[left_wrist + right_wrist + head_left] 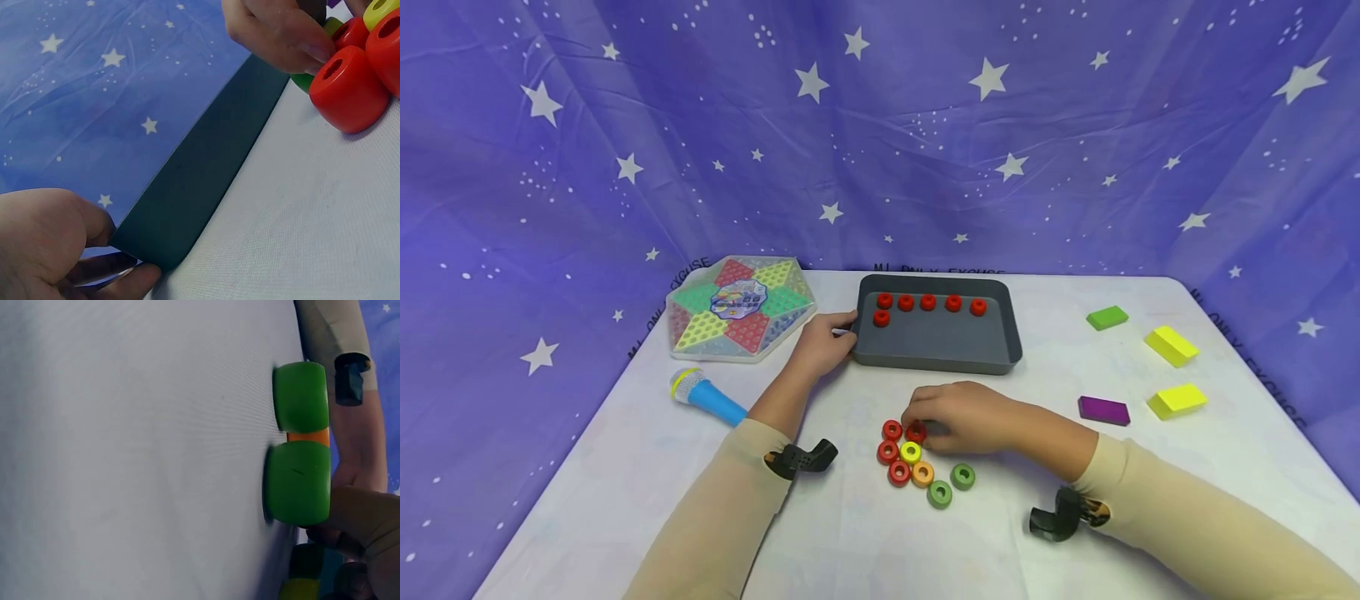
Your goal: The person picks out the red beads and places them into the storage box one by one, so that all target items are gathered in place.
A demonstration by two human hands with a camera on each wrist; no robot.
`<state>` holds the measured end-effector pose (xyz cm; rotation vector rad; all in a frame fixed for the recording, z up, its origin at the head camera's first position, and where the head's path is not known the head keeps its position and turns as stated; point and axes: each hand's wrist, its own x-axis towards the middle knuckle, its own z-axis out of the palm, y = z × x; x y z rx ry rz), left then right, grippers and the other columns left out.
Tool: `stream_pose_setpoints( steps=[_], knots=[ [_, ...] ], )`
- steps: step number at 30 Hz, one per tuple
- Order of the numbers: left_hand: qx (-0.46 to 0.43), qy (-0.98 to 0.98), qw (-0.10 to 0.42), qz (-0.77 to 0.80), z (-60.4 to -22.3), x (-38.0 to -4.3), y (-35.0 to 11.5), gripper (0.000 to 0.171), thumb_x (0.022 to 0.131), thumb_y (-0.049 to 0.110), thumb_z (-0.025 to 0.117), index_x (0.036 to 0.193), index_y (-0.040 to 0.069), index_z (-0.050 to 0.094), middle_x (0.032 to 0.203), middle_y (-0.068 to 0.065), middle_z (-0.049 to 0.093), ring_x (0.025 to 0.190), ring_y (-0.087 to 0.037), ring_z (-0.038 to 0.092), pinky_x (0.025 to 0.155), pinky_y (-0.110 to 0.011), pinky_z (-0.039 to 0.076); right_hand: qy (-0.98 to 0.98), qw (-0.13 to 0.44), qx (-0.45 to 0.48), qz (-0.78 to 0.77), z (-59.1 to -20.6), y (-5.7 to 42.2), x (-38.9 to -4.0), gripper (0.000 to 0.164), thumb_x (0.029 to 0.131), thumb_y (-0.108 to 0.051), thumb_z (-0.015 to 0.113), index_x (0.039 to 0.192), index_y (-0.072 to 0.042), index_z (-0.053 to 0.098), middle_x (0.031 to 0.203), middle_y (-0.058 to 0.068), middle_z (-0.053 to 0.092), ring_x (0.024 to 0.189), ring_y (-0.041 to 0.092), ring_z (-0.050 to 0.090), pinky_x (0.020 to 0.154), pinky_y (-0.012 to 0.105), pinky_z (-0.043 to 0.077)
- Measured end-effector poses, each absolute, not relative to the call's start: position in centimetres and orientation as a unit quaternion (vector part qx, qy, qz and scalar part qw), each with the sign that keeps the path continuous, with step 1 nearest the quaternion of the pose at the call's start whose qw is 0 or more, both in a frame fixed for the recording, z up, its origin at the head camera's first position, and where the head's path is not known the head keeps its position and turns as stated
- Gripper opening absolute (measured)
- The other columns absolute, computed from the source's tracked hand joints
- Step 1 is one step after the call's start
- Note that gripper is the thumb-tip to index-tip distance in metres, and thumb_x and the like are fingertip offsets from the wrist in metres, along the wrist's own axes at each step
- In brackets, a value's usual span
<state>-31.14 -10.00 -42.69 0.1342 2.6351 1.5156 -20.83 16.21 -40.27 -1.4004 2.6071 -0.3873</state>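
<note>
Ideally, the right hand (962, 415) should lift its pinched red ring (916, 433) vertically, left hand (822, 340) gripping the tray's (936, 343) left edge.

From my head camera I look forward and down over the white tabletop (850, 550) towards the star-printed cloth (910, 175). My left-wrist view runs slantwise, close along the grey tray (940, 343), sharing it and loose red beads (350, 90) with the head. My right-wrist view, turned sideways near table level, faces two green beads (299, 482), also in the head view; its dark lower corner I can't read well.
</note>
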Motion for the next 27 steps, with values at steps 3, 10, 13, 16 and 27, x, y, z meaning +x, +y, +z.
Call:
stream_pose_setpoints(
  steps=[3,10,13,16,27],
  knots=[
    [0.043,0.866,0.052,0.495,-42.6,-31.0,-9.9,0.052,0.091,0.009,0.056,0.143,0.011,0.059,0.137,-0.013,0.063,0.106,-0.026,0.067,0.076,-0.030,0.062,0.868,0.083,-0.469,-0.138,-39.9,16.4,-20.8,0.025,0.091,-0.026,0.072,0.116,-0.028,0.070,0.110,-0.018,0.061,0.095,0.001,0.059,0.089,0.027,0.055],
    [0.043,0.865,0.046,0.498,-42.4,-31.1,-9.9,0.052,0.091,0.010,0.056,0.143,0.012,0.059,0.138,-0.012,0.063,0.106,-0.026,0.068,0.075,-0.030,0.062,0.853,0.081,-0.481,-0.184,-38.4,16.5,-21.6,0.026,0.091,-0.023,0.072,0.116,-0.026,0.070,0.110,-0.019,0.062,0.098,0.005,0.061,0.090,0.027,0.054],
    [0.043,0.865,0.045,0.498,-42.4,-31.1,-9.9,0.052,0.091,0.010,0.056,0.143,0.012,0.059,0.137,-0.012,0.063,0.106,-0.025,0.068,0.075,-0.030,0.062,0.853,0.075,-0.478,-0.196,-37.6,16.6,-22.3,0.026,0.091,-0.024,0.072,0.117,-0.026,0.070,0.111,-0.019,0.062,0.100,0.011,0.063,0.090,0.029,0.054],
    [0.044,0.866,0.043,0.496,-42.4,-31.0,-9.9,0.052,0.091,0.009,0.056,0.143,0.011,0.059,0.137,-0.013,0.063,0.104,-0.025,0.068,0.075,-0.029,0.062,0.855,0.073,-0.467,-0.213,-36.7,16.9,-23.3,0.028,0.091,-0.021,0.071,0.118,-0.025,0.070,0.111,-0.018,0.062,0.098,0.016,0.064,0.086,0.030,0.055],
    [0.048,0.873,0.039,0.483,-42.6,-30.9,-10.0,0.052,0.091,0.012,0.057,0.143,0.013,0.060,0.135,-0.010,0.065,0.100,-0.024,0.068,0.076,-0.029,0.061,0.869,0.053,-0.424,-0.248,-34.3,17.5,-27.4,0.028,0.090,-0.020,0.073,0.117,-0.024,0.071,0.111,-0.012,0.066,0.061,0.010,0.047,0.057,0.027,0.045]
  ],
)
